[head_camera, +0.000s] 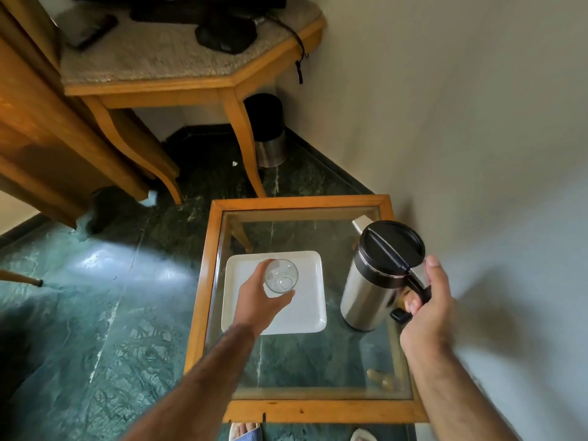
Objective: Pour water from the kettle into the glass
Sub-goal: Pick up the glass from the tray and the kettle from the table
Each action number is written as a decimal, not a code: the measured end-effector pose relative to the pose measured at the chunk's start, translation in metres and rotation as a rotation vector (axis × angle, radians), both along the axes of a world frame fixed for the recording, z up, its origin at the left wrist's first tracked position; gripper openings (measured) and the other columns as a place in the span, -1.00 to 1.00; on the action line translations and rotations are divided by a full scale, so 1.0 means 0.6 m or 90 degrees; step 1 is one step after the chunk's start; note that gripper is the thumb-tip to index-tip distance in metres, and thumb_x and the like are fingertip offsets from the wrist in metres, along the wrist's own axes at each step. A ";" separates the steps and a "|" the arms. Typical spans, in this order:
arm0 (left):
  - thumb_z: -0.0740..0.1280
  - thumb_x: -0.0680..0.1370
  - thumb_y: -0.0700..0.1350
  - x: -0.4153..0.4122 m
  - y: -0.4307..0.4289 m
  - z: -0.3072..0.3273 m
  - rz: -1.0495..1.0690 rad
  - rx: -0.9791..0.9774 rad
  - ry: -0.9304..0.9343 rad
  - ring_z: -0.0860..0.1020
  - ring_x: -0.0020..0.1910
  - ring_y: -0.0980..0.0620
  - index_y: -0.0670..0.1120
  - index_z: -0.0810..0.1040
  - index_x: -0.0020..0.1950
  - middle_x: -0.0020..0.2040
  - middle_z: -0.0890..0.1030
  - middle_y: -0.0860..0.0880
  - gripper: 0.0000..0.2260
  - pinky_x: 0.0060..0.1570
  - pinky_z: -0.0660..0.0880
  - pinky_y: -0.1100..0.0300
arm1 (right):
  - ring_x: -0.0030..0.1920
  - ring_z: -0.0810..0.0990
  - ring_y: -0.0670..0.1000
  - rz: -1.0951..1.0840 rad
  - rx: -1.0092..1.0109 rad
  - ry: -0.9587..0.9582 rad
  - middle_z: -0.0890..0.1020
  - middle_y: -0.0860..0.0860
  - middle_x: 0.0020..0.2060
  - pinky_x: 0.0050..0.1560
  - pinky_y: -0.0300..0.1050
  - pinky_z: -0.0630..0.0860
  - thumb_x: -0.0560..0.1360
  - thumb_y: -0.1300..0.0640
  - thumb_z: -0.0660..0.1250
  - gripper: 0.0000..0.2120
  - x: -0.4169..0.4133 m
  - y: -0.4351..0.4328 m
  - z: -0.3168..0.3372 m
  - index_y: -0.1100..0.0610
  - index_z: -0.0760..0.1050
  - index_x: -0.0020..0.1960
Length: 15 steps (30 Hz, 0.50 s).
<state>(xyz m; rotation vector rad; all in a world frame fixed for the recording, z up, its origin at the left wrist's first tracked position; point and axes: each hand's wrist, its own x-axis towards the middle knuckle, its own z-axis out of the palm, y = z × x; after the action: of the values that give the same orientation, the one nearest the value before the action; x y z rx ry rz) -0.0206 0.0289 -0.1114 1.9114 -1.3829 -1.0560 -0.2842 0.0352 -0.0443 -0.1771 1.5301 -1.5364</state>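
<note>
A clear drinking glass (281, 277) stands upright over a white square tray (302, 316) on a small glass-topped table (203, 281) with a wooden frame. My left hand (257, 302) is wrapped around the glass from the left. To the right stands a steel kettle (366, 291) with a black lid (393, 241), upright on the glass top. My right hand (426, 308) grips its black handle at the near right side. The lid is closed. No water is visible in the glass.
A pale wall runs close along the table's right side. Beyond the table stand a wooden corner desk (191, 87) with black items on it, and a dark waste bin (269, 132) by its leg. The floor is green marble. My feet show below the table's near edge.
</note>
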 end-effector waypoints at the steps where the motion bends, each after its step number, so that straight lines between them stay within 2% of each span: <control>1: 0.64 0.39 -0.07 0.003 0.000 0.025 -0.005 -0.011 -0.003 0.56 0.14 0.11 0.19 0.48 0.30 0.21 0.59 0.15 -0.43 0.23 0.58 0.10 | -0.26 0.38 -0.11 0.017 0.000 0.009 0.52 -0.12 -0.23 -0.25 -0.22 0.30 0.25 -0.31 0.49 -0.42 -0.006 0.002 0.018 0.07 0.67 0.09; 2: 0.64 0.39 -0.06 0.006 0.001 0.044 -0.012 -0.021 -0.005 0.55 0.13 0.16 0.24 0.47 0.27 0.17 0.58 0.20 -0.44 0.20 0.57 0.17 | -0.27 0.38 -0.10 0.032 0.005 0.020 0.49 -0.12 -0.27 -0.25 -0.21 0.30 0.26 -0.32 0.48 -0.45 -0.010 0.004 0.030 0.09 0.66 0.02; 4: 0.65 0.38 -0.04 0.009 0.006 0.096 -0.032 -0.038 -0.011 0.56 0.13 0.18 0.31 0.45 0.22 0.13 0.56 0.28 -0.43 0.12 0.51 0.33 | -0.30 0.38 -0.06 0.046 0.008 0.053 0.42 -0.10 -0.35 -0.26 -0.15 0.30 0.26 -0.32 0.48 -0.34 -0.018 0.003 0.066 0.30 0.59 -0.08; 6: 0.65 0.36 -0.01 0.010 0.012 0.153 -0.053 -0.053 -0.007 0.58 0.17 0.11 0.27 0.46 0.27 0.17 0.60 0.23 -0.41 0.10 0.48 0.38 | -0.35 0.38 -0.02 0.045 -0.016 0.082 0.37 -0.07 -0.40 -0.28 -0.10 0.29 0.22 -0.32 0.51 -0.20 -0.024 0.000 0.113 0.45 0.42 -0.17; 8: 0.65 0.34 0.05 0.009 0.019 0.207 -0.067 -0.071 -0.001 0.59 0.19 0.09 0.23 0.48 0.32 0.21 0.62 0.19 -0.39 0.12 0.51 0.36 | -0.37 0.38 -0.02 0.054 -0.043 0.099 0.36 -0.03 -0.37 -0.29 -0.15 0.30 0.22 -0.32 0.51 -0.10 -0.028 -0.003 0.162 0.53 0.34 -0.07; 9: 0.64 0.33 0.08 0.007 0.024 0.232 -0.072 -0.075 0.001 0.59 0.20 0.09 0.22 0.49 0.32 0.21 0.63 0.20 -0.39 0.14 0.54 0.32 | -0.39 0.39 -0.03 0.057 -0.056 0.101 0.37 -0.03 -0.39 -0.32 -0.19 0.32 0.22 -0.32 0.51 -0.13 -0.030 -0.004 0.186 0.51 0.38 -0.08; 10: 0.63 0.33 0.10 0.005 0.027 0.260 -0.075 -0.087 0.008 0.60 0.20 0.09 0.20 0.50 0.32 0.21 0.63 0.21 -0.39 0.16 0.57 0.27 | -0.44 0.40 -0.05 0.073 -0.066 0.103 0.38 -0.04 -0.44 -0.37 -0.24 0.34 0.22 -0.32 0.51 -0.22 -0.031 -0.005 0.212 0.45 0.45 -0.19; 12: 0.62 0.29 0.17 -0.001 0.032 0.321 -0.080 -0.108 0.024 0.62 0.20 0.11 0.20 0.53 0.31 0.18 0.64 0.25 -0.38 0.15 0.60 0.26 | -0.54 0.36 -0.11 0.110 -0.101 0.112 0.33 -0.12 -0.57 -0.49 -0.28 0.32 0.24 -0.31 0.51 -0.48 -0.033 -0.009 0.270 0.15 0.50 -0.45; 14: 0.61 0.26 0.23 -0.008 0.036 0.387 -0.076 -0.131 0.047 0.62 0.20 0.18 0.25 0.53 0.27 0.15 0.65 0.31 -0.39 0.12 0.57 0.36 | -0.58 0.31 -0.13 0.135 -0.139 0.134 0.28 -0.15 -0.61 -0.55 -0.30 0.28 0.26 -0.29 0.51 -0.53 -0.034 -0.011 0.328 0.08 0.47 -0.46; 15: 0.61 0.26 0.22 -0.010 0.037 0.413 -0.078 -0.138 0.055 0.62 0.20 0.21 0.26 0.54 0.27 0.15 0.65 0.31 -0.39 0.13 0.55 0.38 | -0.58 0.29 -0.12 0.151 -0.150 0.147 0.27 -0.16 -0.61 -0.55 -0.31 0.26 0.27 -0.29 0.50 -0.50 -0.034 -0.012 0.355 0.11 0.47 -0.44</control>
<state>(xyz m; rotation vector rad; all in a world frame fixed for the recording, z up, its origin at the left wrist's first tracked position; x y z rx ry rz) -0.0268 0.0511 0.1367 1.6257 -1.5146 -0.9882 -0.3046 0.0283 0.1687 -0.6689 1.4387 -1.5405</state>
